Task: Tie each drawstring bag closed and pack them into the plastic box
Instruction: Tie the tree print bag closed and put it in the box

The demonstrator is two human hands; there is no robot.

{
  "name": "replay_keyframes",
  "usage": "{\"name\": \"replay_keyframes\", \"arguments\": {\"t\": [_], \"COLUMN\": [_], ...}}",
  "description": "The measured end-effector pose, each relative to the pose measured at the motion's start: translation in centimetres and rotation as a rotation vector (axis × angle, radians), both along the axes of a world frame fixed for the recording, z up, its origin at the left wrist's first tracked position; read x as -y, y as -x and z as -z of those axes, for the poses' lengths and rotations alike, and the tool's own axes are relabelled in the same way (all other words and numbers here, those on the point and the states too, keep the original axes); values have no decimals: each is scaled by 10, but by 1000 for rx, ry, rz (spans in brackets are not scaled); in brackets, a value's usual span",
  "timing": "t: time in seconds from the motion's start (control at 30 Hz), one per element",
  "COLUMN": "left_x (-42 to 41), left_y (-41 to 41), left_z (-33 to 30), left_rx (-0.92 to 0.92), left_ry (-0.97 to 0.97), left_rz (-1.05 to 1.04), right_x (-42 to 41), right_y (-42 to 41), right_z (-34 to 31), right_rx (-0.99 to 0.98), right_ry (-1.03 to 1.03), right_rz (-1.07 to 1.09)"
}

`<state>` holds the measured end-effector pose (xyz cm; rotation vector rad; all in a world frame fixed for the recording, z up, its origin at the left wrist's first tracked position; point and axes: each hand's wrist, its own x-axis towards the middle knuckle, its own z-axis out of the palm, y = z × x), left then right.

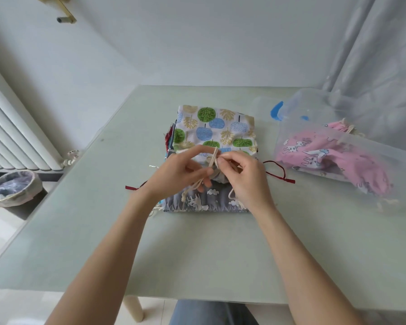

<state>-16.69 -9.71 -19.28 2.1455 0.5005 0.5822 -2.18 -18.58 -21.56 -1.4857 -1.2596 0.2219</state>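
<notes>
Both hands working the cream drawstring of the tree-print bag, mid-table.

Left hand [174, 177] and right hand [242, 174] each pinch the cord [213, 160]. The tree-print bag [217, 130] tops a stack, mouth towards the person. The plastic box [338, 141], right, holds a pink bag [333, 160], apparently cinched.

Two hands [176, 177] [244, 177], one plastic box [338, 146], one pink bag [333, 160] inside, several stacked bags [216, 127], exact number unclear.
</notes>
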Motion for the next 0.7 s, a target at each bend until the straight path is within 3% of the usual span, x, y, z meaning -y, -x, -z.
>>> {"name": "replay_keyframes", "arguments": {"t": [0.13, 0.2, 0.4, 0.47, 0.57, 0.63, 0.7], "left_x": [6, 9, 7, 8, 9, 9, 10], "left_y": [-2, -2, 2, 3, 4, 6, 7], "left_z": [2, 1, -6, -9, -11, -9, -7], "left_rx": [61, 60, -93, -117, -128, 56, 319], "left_ry": [5, -16, -184, -231, -371, -442, -360], "left_rz": [-32, -28, -27, -15, -48, -180, -324], "right_x": [-2, -2, 2, 5, 6, 3, 2], "right_y": [4, 6, 5, 5, 8, 7, 3], "right_z": [1, 0, -7, -11, -13, -11, -9], "right_rx": [160, 150, -466, -555, -582, -614, -727], "right_ry": [-90, -65, 118, 117, 109, 108, 118], "right_rz": [129, 133, -268, -360, -298, -241, -228]}}
